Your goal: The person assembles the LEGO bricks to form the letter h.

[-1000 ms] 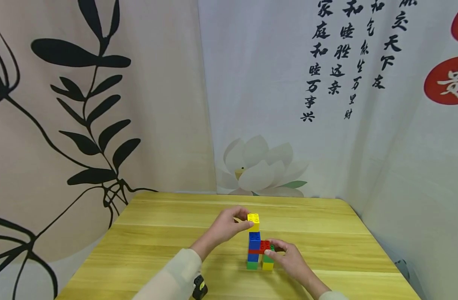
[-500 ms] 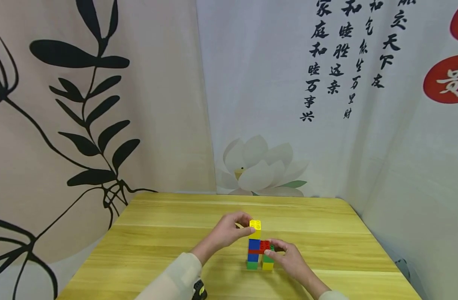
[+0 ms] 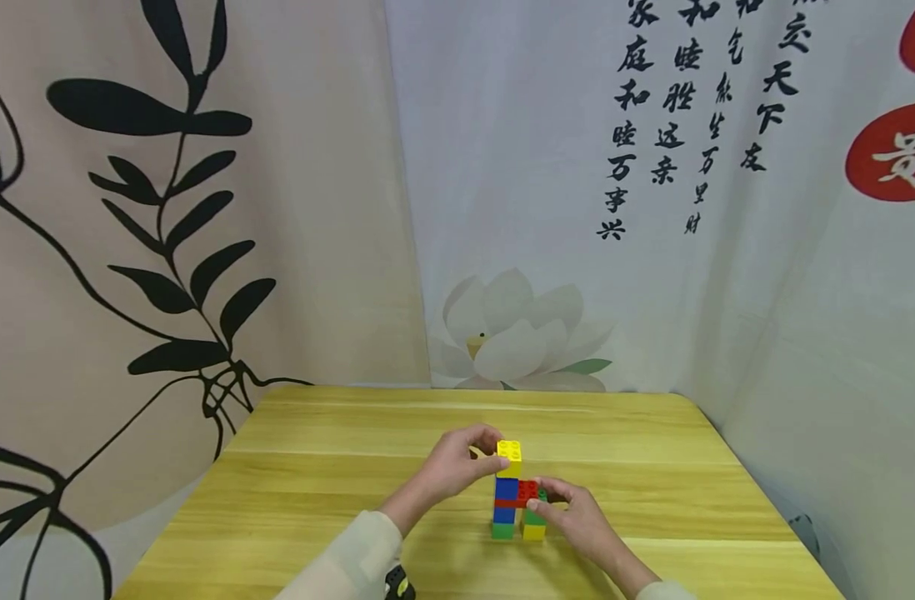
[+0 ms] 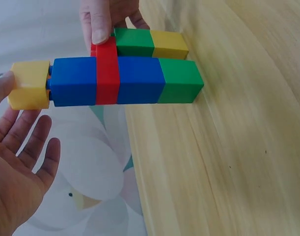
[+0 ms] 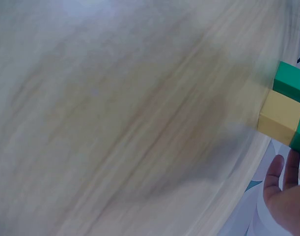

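Note:
My left hand (image 3: 452,460) pinches a yellow toy brick (image 3: 509,452) between thumb and fingers, over the top of a taller stack. In the left wrist view, blue studs show in a narrow gap between this yellow brick (image 4: 30,84) and the upper blue brick (image 4: 74,81). Below that come a flat red brick (image 4: 107,73), a lower blue brick (image 4: 141,80) and a green brick (image 4: 180,81) on the table. The red brick reaches across to a shorter stack, a green brick (image 4: 134,42) over a yellow one (image 4: 168,44). My right hand (image 3: 581,518) pinches the red brick's right end.
Both stacks stand upright on a wooden table (image 3: 337,442). Behind the table hangs a printed cloth (image 3: 337,208). A dark device (image 3: 400,583) sits beneath my left sleeve.
My left hand has lowered the yellow brick onto the upper blue brick, whose studs no longer show in the head view. The right hand keeps its grip; the head view has shifted slightly.

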The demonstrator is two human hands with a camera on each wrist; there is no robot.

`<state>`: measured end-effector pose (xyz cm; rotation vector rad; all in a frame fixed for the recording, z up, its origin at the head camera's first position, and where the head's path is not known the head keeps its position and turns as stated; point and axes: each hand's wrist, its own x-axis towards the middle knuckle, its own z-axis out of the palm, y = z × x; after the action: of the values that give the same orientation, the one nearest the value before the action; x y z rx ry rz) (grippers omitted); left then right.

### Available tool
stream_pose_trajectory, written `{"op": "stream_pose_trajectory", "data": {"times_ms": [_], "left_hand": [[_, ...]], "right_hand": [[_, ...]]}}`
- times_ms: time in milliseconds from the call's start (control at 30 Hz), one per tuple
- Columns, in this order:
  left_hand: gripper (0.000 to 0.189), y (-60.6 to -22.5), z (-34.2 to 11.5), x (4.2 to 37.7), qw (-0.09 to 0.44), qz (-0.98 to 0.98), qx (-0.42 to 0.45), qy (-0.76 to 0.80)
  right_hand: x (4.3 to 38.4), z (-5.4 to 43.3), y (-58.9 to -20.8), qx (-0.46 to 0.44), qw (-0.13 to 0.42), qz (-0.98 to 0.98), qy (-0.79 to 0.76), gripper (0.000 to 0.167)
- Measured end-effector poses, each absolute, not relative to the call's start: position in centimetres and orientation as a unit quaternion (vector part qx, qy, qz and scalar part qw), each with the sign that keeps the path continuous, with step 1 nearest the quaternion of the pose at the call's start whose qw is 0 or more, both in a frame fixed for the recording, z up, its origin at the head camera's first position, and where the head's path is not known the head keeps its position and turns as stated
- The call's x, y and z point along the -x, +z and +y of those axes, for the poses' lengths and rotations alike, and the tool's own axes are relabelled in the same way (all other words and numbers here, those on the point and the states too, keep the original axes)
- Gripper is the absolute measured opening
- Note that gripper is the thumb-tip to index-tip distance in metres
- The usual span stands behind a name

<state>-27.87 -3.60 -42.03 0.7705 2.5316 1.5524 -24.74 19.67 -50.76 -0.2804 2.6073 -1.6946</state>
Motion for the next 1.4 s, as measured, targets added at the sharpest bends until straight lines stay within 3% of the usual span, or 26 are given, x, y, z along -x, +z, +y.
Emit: {"op": "stream_pose_trajectory", "data": {"times_ms": [900,1400], "left_hand": [[0.024,-43.3,-3.8,28.1,0.04,0.821,-0.235,0.519],[0.034,-44.4,-3.6,27.7,0.002,0.826,-0.245,0.508]], "right_hand": [[24.8,19.4,-50.7,0.087,0.007,0.843,-0.531,0.048],[24.8,19.5,-50.7,0.088,0.01,0.84,-0.534,0.049]]}}
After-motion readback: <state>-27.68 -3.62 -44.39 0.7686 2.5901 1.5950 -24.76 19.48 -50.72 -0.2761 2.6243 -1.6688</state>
